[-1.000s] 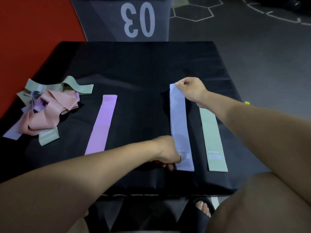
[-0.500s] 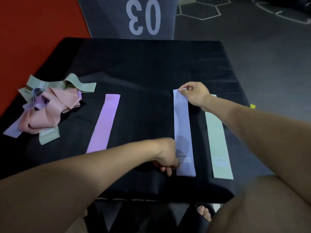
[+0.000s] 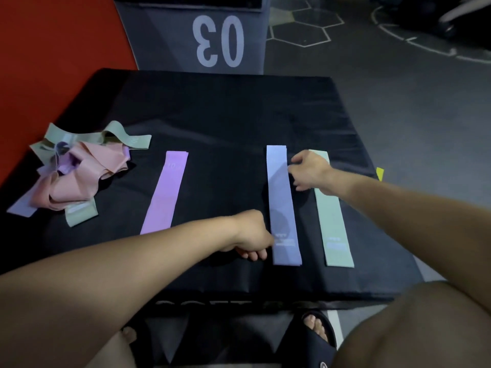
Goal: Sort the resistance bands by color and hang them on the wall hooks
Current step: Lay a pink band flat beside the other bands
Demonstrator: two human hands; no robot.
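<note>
The lavender band (image 3: 282,205) is laid flat and straight on the black mat (image 3: 212,115), running from the far side toward the near edge, right of the mat's middle. Its near end is met from the left by the left hand (image 3: 252,236), whose fingers are curled under against the mat; whether the band's edge is pinched or only touched cannot be told. The right hand (image 3: 309,170) is held just beside the band's far end, on its right, with fingers spread and relaxed and nothing gripped; whether the fingertips touch the band's edge cannot be told. Pale print is seen near the band's near end, but it is too blurred to be read. The green band (image 3: 333,219) is laid parallel on the right, near but apart, its far end covered by the right hand and wrist; a pale label near its near end is likewise unreadable. The pink band (image 3: 166,192) is laid flat well to the left, tilted slightly, with faint marks near its far end that cannot be made out. At the mat's left edge a tangled pile (image 3: 77,173) of peach, green and lavender bands is heaped. Beyond the mat, "03" (image 3: 218,41) is painted in white on the grey floor, seen upside down. White lettering on the mat's near face is cut off and cannot be read.
</note>
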